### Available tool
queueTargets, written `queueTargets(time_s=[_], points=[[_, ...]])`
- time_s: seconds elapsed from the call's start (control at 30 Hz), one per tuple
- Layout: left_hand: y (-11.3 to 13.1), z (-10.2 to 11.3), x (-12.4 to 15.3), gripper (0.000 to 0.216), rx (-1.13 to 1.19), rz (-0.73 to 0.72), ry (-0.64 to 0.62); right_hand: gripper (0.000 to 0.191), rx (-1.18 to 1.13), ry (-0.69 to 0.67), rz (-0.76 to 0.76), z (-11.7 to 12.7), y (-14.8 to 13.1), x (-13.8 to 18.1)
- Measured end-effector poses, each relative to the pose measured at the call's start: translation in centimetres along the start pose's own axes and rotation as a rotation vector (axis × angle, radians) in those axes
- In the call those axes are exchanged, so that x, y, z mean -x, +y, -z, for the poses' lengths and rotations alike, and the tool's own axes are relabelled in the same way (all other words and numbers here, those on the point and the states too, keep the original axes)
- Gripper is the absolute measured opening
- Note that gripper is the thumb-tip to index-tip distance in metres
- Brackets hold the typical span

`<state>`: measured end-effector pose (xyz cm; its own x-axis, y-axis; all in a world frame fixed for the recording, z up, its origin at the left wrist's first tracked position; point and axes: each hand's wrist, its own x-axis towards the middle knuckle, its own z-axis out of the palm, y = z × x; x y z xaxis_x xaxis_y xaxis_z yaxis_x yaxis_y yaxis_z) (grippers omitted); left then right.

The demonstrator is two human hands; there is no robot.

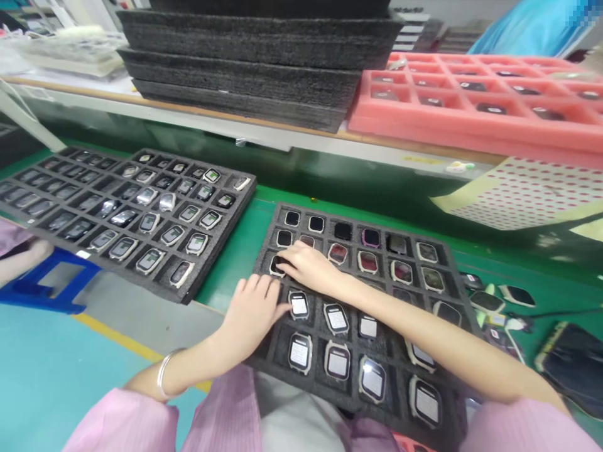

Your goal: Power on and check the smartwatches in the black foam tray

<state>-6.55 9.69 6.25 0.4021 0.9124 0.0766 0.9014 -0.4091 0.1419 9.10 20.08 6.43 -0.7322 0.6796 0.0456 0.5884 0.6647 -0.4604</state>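
A black foam tray (358, 345) lies in front of me, its compartments holding smartwatches face up. The nearer rows show lit white screens, while the far rows are mostly dark or reddish. My left hand (254, 311) rests at the tray's left edge, its fingers apart and its thumb touching a lit smartwatch (298, 304). Over the tray's left side reaches my right hand (308, 267), fingers extended, fingertips on a dark-screened smartwatch (277, 266) that sits in its compartment. That hand and forearm cover parts of the middle rows. Neither hand lifts anything.
Another smartwatch-filled foam tray (207, 276) lies to the left, near another person's hand (35, 254) and a blue stool (51, 282). Loose smartwatches (487, 301) and a dark pouch (572, 364) are at right. Above, a shelf carries stacked black foam (254, 69) and a pink tray (452, 129).
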Motion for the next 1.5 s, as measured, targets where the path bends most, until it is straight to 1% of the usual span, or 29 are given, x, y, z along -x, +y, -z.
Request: queueTargets(time_s=[0.07,0.13,0.17,0.23,0.3,0.37,0.4,0.47,0.53,0.6,0.63,0.7,0.77,0.83,0.97,1.07,1.2,1.27,1.37,1.5], points=[[-0.7,-0.5,0.5,0.027,-0.074,0.058,-0.025,0.02,0.007,0.034,-0.063,-0.7,-0.4,-0.6],[-1.2,-1.3,0.5,0.022,-0.054,0.072,-0.061,0.027,-0.012,0.059,-0.117,-1.0,-0.6,-0.6],[-1.4,-1.6,0.4,0.02,-0.01,0.083,-0.073,0.026,-0.031,0.058,-0.126,-1.0,-0.6,-0.5],[-1.8,-2.0,0.1,0.022,0.137,0.116,-0.072,0.016,-0.077,0.032,-0.102,-0.7,-0.4,-0.2],[-2.1,-1.8,0.1,0.02,0.354,0.111,-0.064,0.012,-0.197,0.028,-0.042,0.0,-0.1,0.3],[-2.3,-1.4,0.1,0.014,0.605,0.094,-0.039,0.018,-0.424,0.068,-0.029,0.9,0.2,0.9],[-2.4,-1.1,0.1,0.013,0.745,0.101,-0.018,0.023,-0.565,0.081,-0.063,1.4,0.4,1.2],[-2.3,-0.7,-0.1,0.016,1.087,0.162,0.019,0.03,-0.802,0.106,-0.198,2.2,1.0,1.9],[-2.0,-0.5,-0.7,0.023,1.472,0.246,0.014,0.035,-0.945,0.137,-0.334,2.7,1.6,2.5],[-1.5,-0.2,-1.6,0.031,1.786,0.319,-0.019,0.041,-1.045,0.164,-0.39,2.7,2.0,3.2],[-1.2,-0.1,-2.2,0.036,1.888,0.348,-0.036,0.044,-1.102,0.163,-0.396,2.6,2.1,3.5],[-0.5,0.1,-3.1,0.044,1.996,0.394,-0.059,0.048,-1.228,0.124,-0.391,2.2,2.3,4.2],[0.2,0.1,-3.8,0.045,2.029,0.429,-0.075,0.05,-1.328,0.1,-0.371,1.9,2.3,4.9],[0.8,-0.2,-4.2,0.044,1.995,0.445,-0.066,0.049,-1.384,0.092,-0.347,1.7,2.4,5.4],[1.3,-1.4,-4.2,0.041,1.728,0.4,-0.047,0.042,-1.418,0.062,-0.312,1.7,2.5,6.0],[1.2,-2.3,-4.0,0.033,1.563,0.375,-0.045,0.042,-1.442,0.015,-0.296,1.7,2.5,6.2],[1.1,-2.8,-3.7,0.034,1.395,0.298,0.058,0.045,-1.477,-0.025,-0.309,1.6,2.2,6.4],[1.1,-3.0,-3.6,0.037,1.38,0.263,0.087,0.046,-1.477,-0.024,-0.323,1.5,2.2,6.5],[1.1,-3.3,-3.6,0.038,1.376,0.25,0.086,0.045,-1.455,-0.012,-0.332,1.1,2.3,6.5],[0.9,-3.6,-3.5,0.037,1.359,0.222,0.073,0.044,-1.435,-0.001,-0.3,0.6,2.5,6.4]])
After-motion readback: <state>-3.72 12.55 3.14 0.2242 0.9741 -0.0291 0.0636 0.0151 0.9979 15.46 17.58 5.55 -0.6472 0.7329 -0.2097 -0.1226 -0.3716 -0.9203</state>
